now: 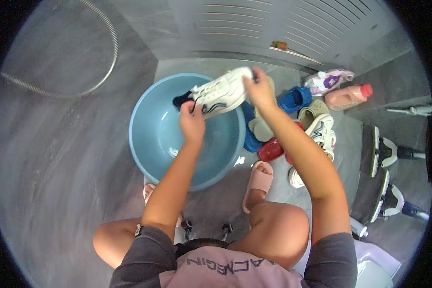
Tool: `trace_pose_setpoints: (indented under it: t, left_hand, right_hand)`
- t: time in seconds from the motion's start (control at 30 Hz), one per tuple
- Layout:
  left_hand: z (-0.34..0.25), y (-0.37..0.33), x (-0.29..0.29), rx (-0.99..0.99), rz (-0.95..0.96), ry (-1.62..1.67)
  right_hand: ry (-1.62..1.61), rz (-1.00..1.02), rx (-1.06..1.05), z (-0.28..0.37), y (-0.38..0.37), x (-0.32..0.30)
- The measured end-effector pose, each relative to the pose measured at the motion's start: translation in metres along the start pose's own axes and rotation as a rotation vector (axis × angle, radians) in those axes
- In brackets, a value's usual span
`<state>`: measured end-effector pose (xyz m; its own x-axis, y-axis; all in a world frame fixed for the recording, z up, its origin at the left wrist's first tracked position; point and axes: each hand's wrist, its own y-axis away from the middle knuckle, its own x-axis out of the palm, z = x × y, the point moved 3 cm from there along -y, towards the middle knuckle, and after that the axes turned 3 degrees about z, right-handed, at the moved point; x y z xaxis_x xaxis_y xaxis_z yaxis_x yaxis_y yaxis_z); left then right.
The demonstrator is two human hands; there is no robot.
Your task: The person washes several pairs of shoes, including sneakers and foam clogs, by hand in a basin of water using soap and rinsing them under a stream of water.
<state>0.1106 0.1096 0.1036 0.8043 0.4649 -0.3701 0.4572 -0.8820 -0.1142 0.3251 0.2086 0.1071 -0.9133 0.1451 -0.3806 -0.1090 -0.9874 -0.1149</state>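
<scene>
A white lace-up sneaker (224, 90) with dark stripes and a dark collar is held over the right side of a large light-blue basin (140, 127). My left hand (192, 124) grips it by the heel end, with fingers closed at the dark opening. Around the toe end, my right hand (261, 90) is closed too, thumb and fingers on either side. The toe points up and to the right, beyond the basin's rim. Only the sneaker's upper and one side show; the far side is hidden.
To the right lie blue slippers (295, 99), a red slipper (272, 150), a beige clog (313, 111) and white sneakers (320, 128). Behind them stand a pink bottle (349, 97) and a white-purple pouch (329, 81). Mop heads (380, 197) lean farther right. A metal hose (114, 45) hangs at upper left.
</scene>
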Motion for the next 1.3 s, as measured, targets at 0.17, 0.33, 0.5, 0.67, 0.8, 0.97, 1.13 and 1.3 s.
trace_pose_setpoints:
  t: [0.17,0.33,0.5,0.67,0.8,0.97,1.13,1.3]
  left_hand:
    - [0.099,0.03,-0.067,-0.165,-0.183,-0.171]
    - [0.168,0.049,-0.065,-0.076,-0.249,-0.348]
    - [0.207,0.042,-0.054,-0.265,0.234,-0.532]
    - [0.108,0.038,0.017,0.005,0.059,-0.528]
    - [0.02,0.067,0.11,0.199,0.419,-0.043]
    - [-0.011,0.161,0.225,0.008,0.933,0.189]
    - [-0.044,0.219,0.265,-0.006,1.004,-0.184]
    - [-0.037,0.208,0.267,-0.084,0.912,-0.191]
  right_hand:
    - [-0.499,0.602,0.676,-0.009,0.085,0.123]
    - [-0.509,0.606,0.594,-0.05,0.106,0.176]
    - [-0.34,0.681,0.836,-0.069,0.094,0.177]
    - [-0.865,0.376,0.638,-0.036,0.075,0.072]
    - [-0.589,-0.216,0.12,-0.067,0.073,-0.055]
    - [0.346,-0.838,0.21,-0.095,0.125,-0.189]
    - [-0.178,-0.841,0.669,-0.173,0.169,-0.224]
    - [-0.286,-0.716,0.657,-0.136,0.153,-0.192]
